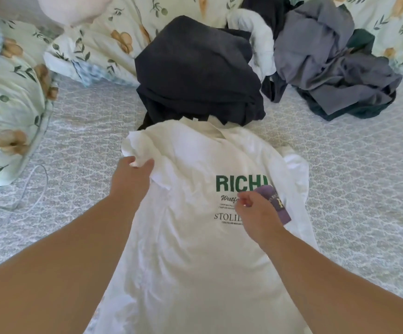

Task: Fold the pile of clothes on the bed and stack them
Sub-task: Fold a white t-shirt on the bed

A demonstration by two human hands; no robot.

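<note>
Left hand (135,171) is pinching the shirt's (195,249) left sleeve; right hand (256,213) is closed on fabric beside the purple tag (276,203). Shirt lies flat on the bed (352,189), collar touching the dark stack (195,68). Judged light, limp, wrinkle-prone; best held at seams. Open bed both sides; unfolded pile (328,63) beyond-right.

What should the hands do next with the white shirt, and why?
Probably fold the left side inward. The left hand already pinches the bunched sleeve edge of the white T-shirt, which lies spread out on the bed. The right hand is closed at the purple tag over the print, so it seems able to steady the middle meanwhile.
</note>
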